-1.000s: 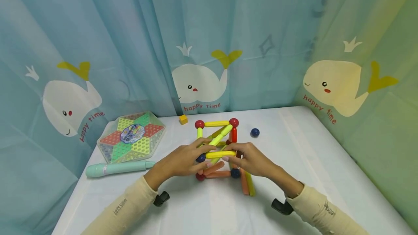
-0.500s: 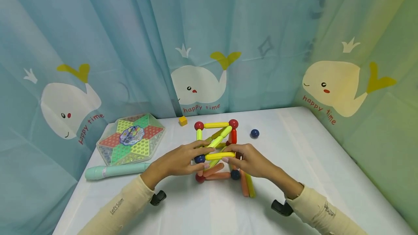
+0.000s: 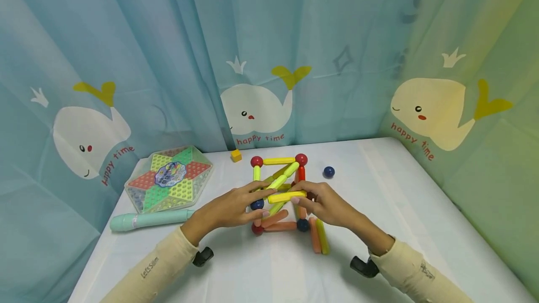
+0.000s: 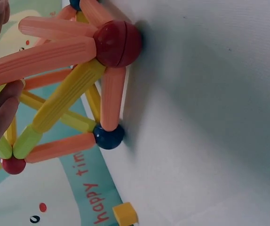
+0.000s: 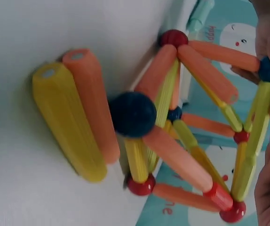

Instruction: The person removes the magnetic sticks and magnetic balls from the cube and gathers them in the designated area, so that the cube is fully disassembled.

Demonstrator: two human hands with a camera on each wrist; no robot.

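A frame of magnetic rods and balls stands mid-table in the head view, with red balls (image 3: 301, 159) and dark blue balls (image 3: 302, 225) at its corners. My left hand (image 3: 233, 207) pinches the dark blue ball (image 3: 257, 204) at the frame's upper near-left corner. My right hand (image 3: 328, 205) holds a yellow rod (image 3: 280, 197) between thumb and fingers, level above the frame's near side. The rod's left end is a little apart from that blue ball. In the right wrist view, a salmon rod (image 5: 209, 75) slants from the red ball (image 5: 173, 37), its other end free.
A salmon rod (image 3: 315, 236) and a yellow rod (image 3: 322, 237) lie side by side, right of the frame. A loose blue ball (image 3: 329, 171) and a yellow cube (image 3: 236, 155) sit farther back. A star-patterned game board (image 3: 168, 179) and a mint microphone (image 3: 147, 220) lie left.
The yellow rod in my right hand has moved right and slightly up, opening a small gap from the blue ball. My left hand has stayed nearly still over the last half second.
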